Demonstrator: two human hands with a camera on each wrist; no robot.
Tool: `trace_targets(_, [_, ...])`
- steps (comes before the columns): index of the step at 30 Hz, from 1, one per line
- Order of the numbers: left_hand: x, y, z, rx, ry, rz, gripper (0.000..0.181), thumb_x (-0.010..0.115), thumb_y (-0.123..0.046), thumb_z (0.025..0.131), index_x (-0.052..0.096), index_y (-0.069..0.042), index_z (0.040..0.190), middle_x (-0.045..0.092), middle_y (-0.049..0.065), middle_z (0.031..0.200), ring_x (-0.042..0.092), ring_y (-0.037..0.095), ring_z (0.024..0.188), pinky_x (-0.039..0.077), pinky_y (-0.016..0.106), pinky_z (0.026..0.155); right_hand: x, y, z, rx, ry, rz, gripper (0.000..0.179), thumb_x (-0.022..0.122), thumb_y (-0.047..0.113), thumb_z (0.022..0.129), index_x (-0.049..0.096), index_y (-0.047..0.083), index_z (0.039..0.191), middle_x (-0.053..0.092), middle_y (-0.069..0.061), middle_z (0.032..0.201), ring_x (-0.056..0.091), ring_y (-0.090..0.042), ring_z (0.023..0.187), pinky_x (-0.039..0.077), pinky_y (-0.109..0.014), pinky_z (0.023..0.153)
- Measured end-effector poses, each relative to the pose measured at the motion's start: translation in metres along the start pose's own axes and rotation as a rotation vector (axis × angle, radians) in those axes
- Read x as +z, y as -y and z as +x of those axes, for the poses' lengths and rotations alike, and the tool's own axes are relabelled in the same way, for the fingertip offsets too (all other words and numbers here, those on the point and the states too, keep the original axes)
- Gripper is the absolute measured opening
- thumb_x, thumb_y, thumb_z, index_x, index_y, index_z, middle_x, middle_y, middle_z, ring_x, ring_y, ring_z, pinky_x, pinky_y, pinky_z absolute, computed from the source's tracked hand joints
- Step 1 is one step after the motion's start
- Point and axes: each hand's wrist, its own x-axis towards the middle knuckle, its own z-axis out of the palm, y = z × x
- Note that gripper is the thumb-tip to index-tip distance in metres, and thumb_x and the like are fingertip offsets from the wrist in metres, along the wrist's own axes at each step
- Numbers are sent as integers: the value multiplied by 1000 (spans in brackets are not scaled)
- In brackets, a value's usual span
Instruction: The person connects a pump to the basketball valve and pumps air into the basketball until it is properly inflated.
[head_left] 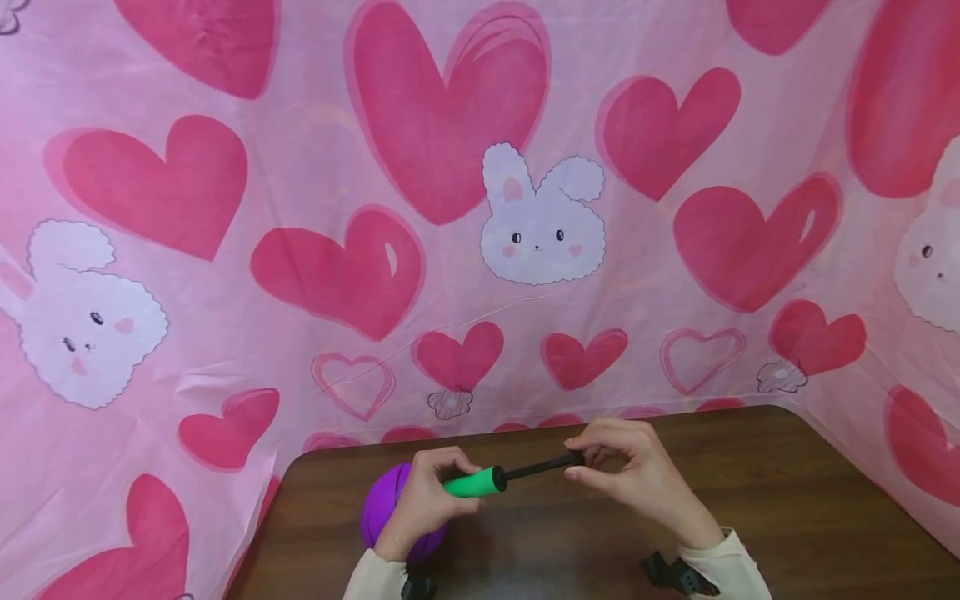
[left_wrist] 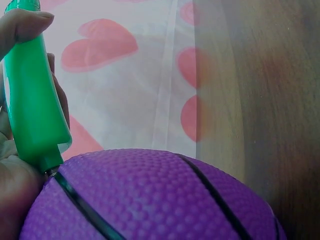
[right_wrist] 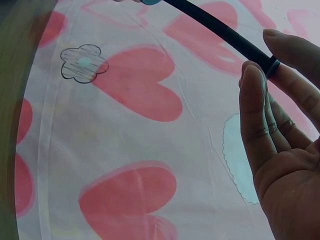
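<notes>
A small green hand pump [head_left: 474,482] points up to the right, its black plunger rod [head_left: 536,467] drawn well out. My left hand [head_left: 431,500] grips the green barrel, thumb on one side and fingers round the other. At the barrel's lower end, the nozzle meets a purple ball [left_wrist: 150,200] with black seams and a pebbled skin, seen in the left wrist view. In the head view that ball lies partly behind my left hand. My right hand [head_left: 633,475] pinches the black end of the rod between thumb and fingers; the right wrist view shows this grip closely.
Both hands are over a dark brown wooden table [head_left: 750,483] with rounded back corners. A pink cloth [head_left: 540,317] with hearts and rabbit faces hangs right behind the table and along its sides. Black straps [head_left: 678,575] sit at both wrists.
</notes>
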Motion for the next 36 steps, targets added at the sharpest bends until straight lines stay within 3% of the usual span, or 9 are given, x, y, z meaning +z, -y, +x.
trace_targets(9, [1,2,1,27,6,0,29,92,-2,65,77,-14,86,78,9,86,68,5,76,59,29,70,9,-4,-1,2,-3,6,38,91,-3,71,80,15,103,74,-1,87,66,-5,71,58,-19,64])
trace_targets(18, [0,4,-1,15,-4,14,32,93,0,63,77,-15,87,78,7,85,68,5,76,58,28,70,22,-7,-2,57,10,30,35,91,2,74,80,15,103,74,-3,86,67,-4,71,59,-20,64])
trace_targets(36, [3,1,0,12,12,9,32,92,2,63,77,-15,86,78,7,84,67,4,74,58,27,70,55,-14,-7,83,22,102,26,89,9,80,81,9,104,74,-6,85,68,-4,71,60,-24,62])
